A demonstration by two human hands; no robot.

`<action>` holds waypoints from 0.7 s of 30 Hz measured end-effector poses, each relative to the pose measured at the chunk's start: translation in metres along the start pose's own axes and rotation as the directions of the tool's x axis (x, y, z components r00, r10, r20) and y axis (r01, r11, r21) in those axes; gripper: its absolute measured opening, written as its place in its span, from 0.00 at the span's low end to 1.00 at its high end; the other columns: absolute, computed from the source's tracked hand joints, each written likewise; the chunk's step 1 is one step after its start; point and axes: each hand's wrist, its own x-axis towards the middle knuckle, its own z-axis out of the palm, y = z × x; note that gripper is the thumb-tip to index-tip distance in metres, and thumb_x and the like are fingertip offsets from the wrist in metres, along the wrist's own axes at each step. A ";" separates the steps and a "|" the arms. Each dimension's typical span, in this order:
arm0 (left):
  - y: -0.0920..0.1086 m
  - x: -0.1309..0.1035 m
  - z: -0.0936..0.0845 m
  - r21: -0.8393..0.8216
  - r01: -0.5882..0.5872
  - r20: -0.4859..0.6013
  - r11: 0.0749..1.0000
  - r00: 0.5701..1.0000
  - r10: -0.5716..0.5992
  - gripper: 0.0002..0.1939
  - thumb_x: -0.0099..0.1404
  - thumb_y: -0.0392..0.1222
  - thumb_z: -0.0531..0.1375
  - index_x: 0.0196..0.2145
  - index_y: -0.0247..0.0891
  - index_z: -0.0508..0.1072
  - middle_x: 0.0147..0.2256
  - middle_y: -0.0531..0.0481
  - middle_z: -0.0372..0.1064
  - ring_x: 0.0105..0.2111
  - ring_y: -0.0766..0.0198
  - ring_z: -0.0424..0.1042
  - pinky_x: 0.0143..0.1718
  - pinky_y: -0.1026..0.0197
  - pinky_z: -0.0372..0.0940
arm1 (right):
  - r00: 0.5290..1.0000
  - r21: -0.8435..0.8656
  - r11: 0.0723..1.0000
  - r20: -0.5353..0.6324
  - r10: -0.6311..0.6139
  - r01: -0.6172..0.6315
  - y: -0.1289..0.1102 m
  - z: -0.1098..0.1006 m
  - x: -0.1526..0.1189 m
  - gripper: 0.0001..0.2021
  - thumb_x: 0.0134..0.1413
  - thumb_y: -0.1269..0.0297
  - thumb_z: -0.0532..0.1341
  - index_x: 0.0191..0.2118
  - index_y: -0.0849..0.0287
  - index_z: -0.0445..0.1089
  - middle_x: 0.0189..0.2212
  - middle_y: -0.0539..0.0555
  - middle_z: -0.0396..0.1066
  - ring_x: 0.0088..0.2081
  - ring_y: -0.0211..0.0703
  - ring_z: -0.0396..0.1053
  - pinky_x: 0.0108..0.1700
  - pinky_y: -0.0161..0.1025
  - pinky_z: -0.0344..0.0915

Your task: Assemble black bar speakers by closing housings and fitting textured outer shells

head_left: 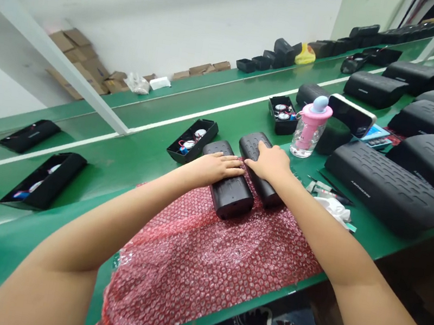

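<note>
Two black speakers lie side by side on a red bubble-wrap sheet. My left hand rests across the top of the left speaker, its fingers stretched out and lying flat. Around the upper part of the right speaker is my right hand, with the thumb and forefinger over its top and the other fingers bent, partly hidden. Just beyond the left speaker, an open black casing shows round silver parts and coloured wires.
A bottle with a pink lid and a phone stand behind my right hand. Several finished-looking black speakers fill the right side. More open casings sit on the green conveyor at left. Cardboard boxes lie by the wall.
</note>
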 end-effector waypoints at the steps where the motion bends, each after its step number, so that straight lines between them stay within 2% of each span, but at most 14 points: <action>1: -0.001 0.000 0.000 -0.008 -0.001 -0.007 1.000 1.000 0.001 0.28 0.69 0.26 0.49 0.63 0.44 0.59 0.65 0.46 0.55 0.65 0.55 0.55 0.59 0.50 0.58 | 1.000 0.001 1.000 0.000 0.001 -0.001 0.000 0.000 0.000 0.39 0.55 0.39 0.58 0.66 0.58 0.55 0.55 0.73 0.63 0.54 0.65 0.66 0.50 0.49 0.63; 6: -0.005 -0.001 -0.002 -0.024 -0.005 0.015 1.000 1.000 0.006 0.30 0.68 0.25 0.50 0.64 0.46 0.59 0.65 0.48 0.55 0.64 0.55 0.55 0.59 0.50 0.58 | 1.000 -0.004 1.000 -0.004 -0.017 0.017 0.001 0.001 0.001 0.40 0.55 0.39 0.58 0.67 0.60 0.54 0.55 0.74 0.63 0.55 0.64 0.65 0.51 0.48 0.63; 11: -0.008 -0.002 -0.001 -0.013 0.013 0.017 1.000 1.000 -0.013 0.31 0.67 0.26 0.51 0.64 0.46 0.58 0.65 0.44 0.53 0.64 0.52 0.55 0.59 0.46 0.58 | 1.000 -0.009 1.000 -0.012 -0.021 0.021 0.002 0.002 0.001 0.40 0.55 0.40 0.58 0.66 0.60 0.54 0.54 0.74 0.63 0.54 0.64 0.66 0.50 0.48 0.63; 21: -0.002 -0.001 0.000 -0.003 0.027 0.037 1.000 0.999 -0.026 0.30 0.67 0.27 0.53 0.65 0.43 0.57 0.66 0.43 0.51 0.64 0.49 0.55 0.59 0.44 0.59 | 1.000 -0.004 1.000 -0.015 -0.008 0.008 0.001 0.003 0.003 0.39 0.54 0.39 0.59 0.65 0.59 0.56 0.53 0.73 0.64 0.53 0.64 0.67 0.49 0.49 0.63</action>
